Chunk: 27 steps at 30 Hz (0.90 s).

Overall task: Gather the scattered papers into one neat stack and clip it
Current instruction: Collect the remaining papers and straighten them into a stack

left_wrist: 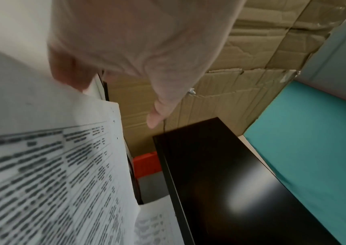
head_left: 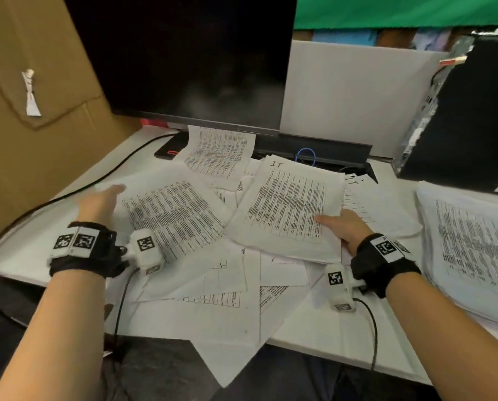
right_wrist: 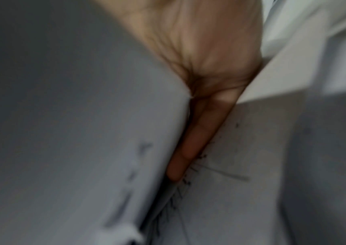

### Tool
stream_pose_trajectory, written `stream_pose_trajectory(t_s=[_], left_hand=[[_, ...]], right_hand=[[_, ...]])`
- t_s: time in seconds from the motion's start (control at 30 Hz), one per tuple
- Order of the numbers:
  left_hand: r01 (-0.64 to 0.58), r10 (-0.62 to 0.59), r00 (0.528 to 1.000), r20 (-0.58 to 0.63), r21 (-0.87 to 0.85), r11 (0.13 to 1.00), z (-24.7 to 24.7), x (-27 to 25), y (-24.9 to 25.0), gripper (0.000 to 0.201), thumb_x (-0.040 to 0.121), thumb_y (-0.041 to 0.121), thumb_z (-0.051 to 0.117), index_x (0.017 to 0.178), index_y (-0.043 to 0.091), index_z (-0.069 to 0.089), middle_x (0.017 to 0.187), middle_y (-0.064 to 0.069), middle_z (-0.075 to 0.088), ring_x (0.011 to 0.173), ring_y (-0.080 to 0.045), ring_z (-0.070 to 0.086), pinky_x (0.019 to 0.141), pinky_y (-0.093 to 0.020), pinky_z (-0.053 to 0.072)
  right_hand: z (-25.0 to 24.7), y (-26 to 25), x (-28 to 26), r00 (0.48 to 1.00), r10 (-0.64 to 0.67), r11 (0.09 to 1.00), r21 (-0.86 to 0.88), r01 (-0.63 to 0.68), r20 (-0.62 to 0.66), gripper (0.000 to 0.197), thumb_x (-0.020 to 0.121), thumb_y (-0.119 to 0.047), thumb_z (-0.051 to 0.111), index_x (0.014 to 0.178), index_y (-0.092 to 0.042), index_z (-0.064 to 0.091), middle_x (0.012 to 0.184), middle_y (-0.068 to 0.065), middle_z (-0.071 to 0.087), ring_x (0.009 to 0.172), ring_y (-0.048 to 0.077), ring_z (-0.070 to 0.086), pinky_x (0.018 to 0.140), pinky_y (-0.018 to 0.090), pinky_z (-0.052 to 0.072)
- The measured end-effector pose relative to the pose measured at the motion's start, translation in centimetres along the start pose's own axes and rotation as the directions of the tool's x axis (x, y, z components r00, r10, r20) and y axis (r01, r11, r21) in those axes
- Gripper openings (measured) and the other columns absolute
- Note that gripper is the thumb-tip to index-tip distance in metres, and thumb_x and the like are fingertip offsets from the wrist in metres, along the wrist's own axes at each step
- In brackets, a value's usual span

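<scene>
Head view: right hand (head_left: pixel 344 231) grips paper bundle (head_left: pixel 285 215).

My head view is evenly lit from above and fairly bright; the white desk (head_left: pixel 328 340) and papers (head_left: pixel 285 209) read clearly, though print is soft. The monitor (head_left: pixel 184 53) is a dark slab with a faint grey smear of reflection. Straight edges bow toward the frame borders. On the left wrist view the near sheet (left_wrist: pixel 42 165) is smeared by motion, my left hand (left_wrist: pixel 136 41) washed pale, and a soft glare patch sits on the black panel (left_wrist: pixel 241 199). The right wrist view is dim, grey and heavily blurred; only the fingers (right_wrist: pixel 199 132) hold any shape
</scene>
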State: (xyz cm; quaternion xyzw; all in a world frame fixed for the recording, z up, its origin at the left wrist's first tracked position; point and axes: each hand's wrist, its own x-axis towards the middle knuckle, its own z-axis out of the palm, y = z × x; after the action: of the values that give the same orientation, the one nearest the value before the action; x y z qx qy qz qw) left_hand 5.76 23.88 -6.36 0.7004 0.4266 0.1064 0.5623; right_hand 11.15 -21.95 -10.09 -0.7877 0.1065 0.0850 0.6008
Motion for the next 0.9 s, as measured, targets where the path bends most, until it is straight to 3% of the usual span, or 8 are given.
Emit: stream_pose_trajectory(t_s=[0.07, 0.17, 0.27, 0.4, 0.47, 0.57, 0.7, 0.9], left_hand=[[-0.119, 0.111, 0.989, 0.1, 0.073, 0.99, 0.9, -1.4, 0.1, 0.054, 0.083, 0.029, 0.069, 0.128, 0.002, 0.055, 0.108, -0.016, 0.066, 0.096, -0.035, 0.063, 0.087, -0.038, 0.051], [-0.337, 0.214, 0.916, 0.339, 0.362, 0.869, 2.0, -3.6, 1.2, 0.034, 0.08, 0.012, 0.071, 0.111, 0.004, 0.061, 0.104, -0.014, 0.067, 0.091, -0.031, 0.064, 0.082, -0.041, 0.054], [-0.535, 0.416, 0.843, 0.341, 0.451, 0.714, 2.5, -6.9, 4.3, 0.024, 0.087, 0.012, 0.065, 0.11, 0.004, 0.062, 0.093, -0.009, 0.064, 0.076, -0.023, 0.058, 0.068, -0.032, 0.047], [-0.858, 0.828, 0.514, 0.224, 0.132, 0.496, 1.3, -13.1, 10.5, 0.027, 0.09, 0.016, 0.063, 0.117, 0.015, 0.063, 0.105, 0.004, 0.063, 0.094, -0.013, 0.058, 0.082, -0.028, 0.044], [-0.893, 0.878, 0.448, 0.166, 0.046, 0.447, 1.9, -13.5, 12.7, 0.029, 0.089, 0.018, 0.064, 0.119, 0.017, 0.062, 0.108, 0.005, 0.064, 0.096, -0.01, 0.059, 0.079, -0.02, 0.046], [-0.876, 0.867, 0.481, 0.133, 0.102, 0.471, 4.6, -12.4, 14.2, 0.032, 0.088, 0.021, 0.065, 0.118, 0.01, 0.062, 0.114, -0.004, 0.066, 0.1, -0.017, 0.062, 0.083, -0.03, 0.05], [-0.861, 0.862, 0.507, 0.015, 0.045, 0.506, 6.8, -11.7, 15.7, 0.033, 0.088, 0.021, 0.065, 0.115, 0.003, 0.063, 0.115, -0.014, 0.067, 0.091, -0.01, 0.057, 0.078, -0.024, 0.045], [-0.77, 0.789, 0.611, 0.063, -0.186, 0.61, 8.1, -10.6, 17.4, 0.024, 0.084, 0.026, 0.07, 0.105, 0.017, 0.064, 0.104, -0.001, 0.067, 0.09, -0.01, 0.064, 0.081, -0.03, 0.056]], right_hand=[[0.0, 0.1, 0.0, 1.0, -0.004, 1.0, 0.008, 0.004, 0.005, 0.039, 0.089, -0.013, 0.069, 0.127, -0.006, 0.062, 0.124, 0.014, 0.067, 0.112, 0.032, 0.063, 0.102, 0.047, 0.048], [0.1, 0.4, 0.1, 0.999, -0.048, 0.999, -0.008, 0.048, 0.011, 0.038, 0.09, -0.013, 0.068, 0.128, -0.008, 0.062, 0.125, 0.013, 0.067, 0.113, 0.031, 0.063, 0.103, 0.049, 0.047], [0.0, 0.5, -0.1, 0.995, -0.086, 0.996, 0.005, 0.086, 0.051, 0.037, 0.092, -0.014, 0.067, 0.128, -0.014, 0.06, 0.126, 0.009, 0.067, 0.114, 0.029, 0.063, 0.105, 0.051, 0.046], [-0.7, 0.8, 0.2, 0.986, -0.094, 0.995, -0.03, 0.099, 0.138, 0.042, 0.094, -0.02, 0.064, 0.136, -0.019, 0.055, 0.129, 0.003, 0.066, 0.118, 0.025, 0.061, 0.107, 0.05, 0.044], [-0.9, 0.7, 0.2, 0.985, -0.081, 0.993, -0.07, 0.093, 0.155, 0.038, 0.096, -0.022, 0.06, 0.134, -0.02, 0.056, 0.128, 0.003, 0.066, 0.117, 0.026, 0.062, 0.107, 0.051, 0.044], [-1.0, 0.5, -0.2, 0.987, -0.067, 0.991, -0.104, 0.083, 0.148, 0.033, 0.098, -0.019, 0.054, 0.131, -0.014, 0.058, 0.124, 0.005, 0.068, 0.113, 0.026, 0.064, 0.104, 0.05, 0.046], [-1.1, 0.6, -0.5, 0.99, -0.063, 0.992, -0.104, 0.077, 0.129, 0.034, 0.1, -0.019, 0.051, 0.133, -0.013, 0.057, 0.126, 0.005, 0.067, 0.113, 0.026, 0.065, 0.104, 0.049, 0.047], [-1.1, 0.5, -0.5, 0.991, -0.037, 0.996, -0.081, 0.048, 0.126, 0.034, 0.1, -0.021, 0.052, 0.132, -0.012, 0.057, 0.122, 0.008, 0.069, 0.109, 0.027, 0.067, 0.101, 0.049, 0.05]])
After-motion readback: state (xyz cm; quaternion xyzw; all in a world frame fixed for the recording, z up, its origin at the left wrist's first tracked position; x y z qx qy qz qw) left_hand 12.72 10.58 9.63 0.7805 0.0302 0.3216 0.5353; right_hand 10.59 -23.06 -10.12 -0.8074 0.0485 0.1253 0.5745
